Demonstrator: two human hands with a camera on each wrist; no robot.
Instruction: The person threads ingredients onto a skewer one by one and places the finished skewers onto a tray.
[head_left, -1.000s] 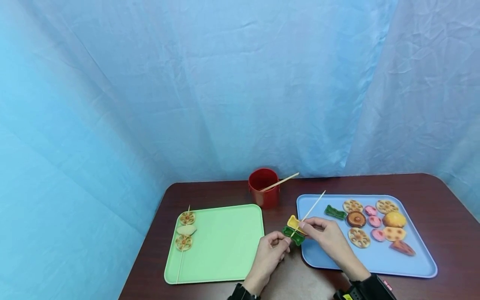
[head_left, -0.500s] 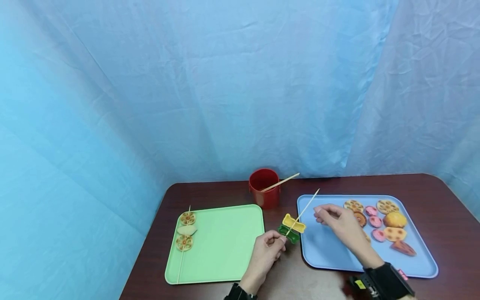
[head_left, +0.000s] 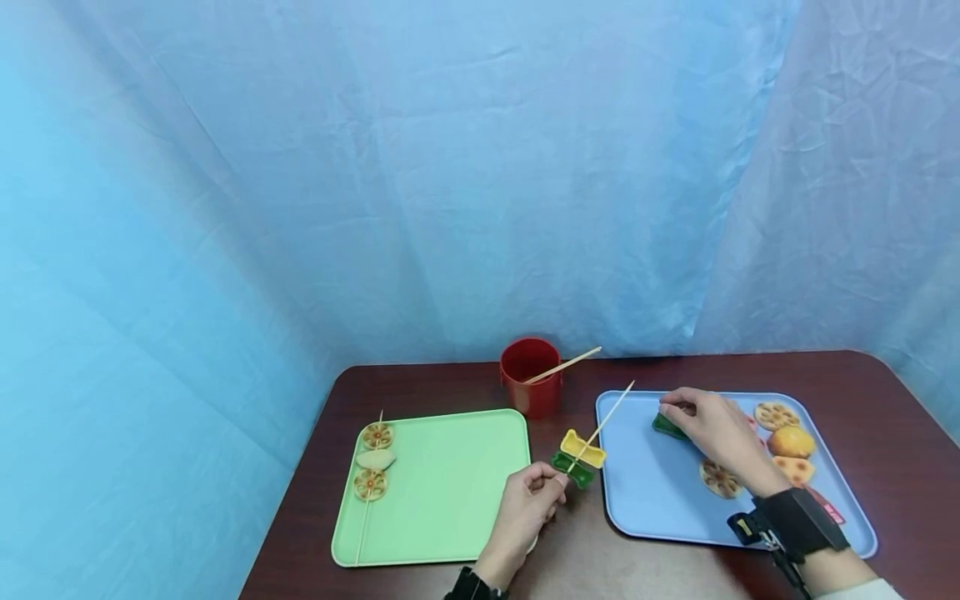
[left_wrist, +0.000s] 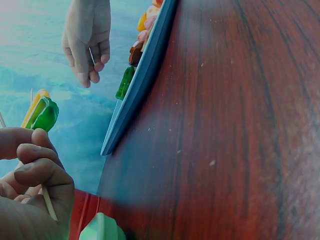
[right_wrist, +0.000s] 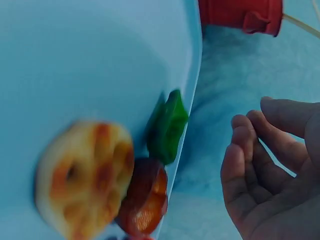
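Head view: the left hand (head_left: 528,500) pinched a wooden skewer (head_left: 600,427) near its lower end, a yellow piece (head_left: 582,447) and a green piece (head_left: 572,467) already threaded on it, held over the bench (head_left: 450,383) between the green tray (head_left: 450,492) and the blue tray (head_left: 645,500). At two o'clock from it, the right hand (head_left: 712,429) rested its loosely curled fingers over a green pepper piece (head_left: 666,426) on the blue tray. A clean pinch across the piece's narrow middle would likely serve best, the skewer kept steady. Half a second before, that hand hovered nearer the skewer.

Left wrist view: the fingers (left_wrist: 35,165) gripped the stick.

Right wrist view: the right hand (right_wrist: 270,170) hung open beside the pepper piece (right_wrist: 167,127), not yet gripping.
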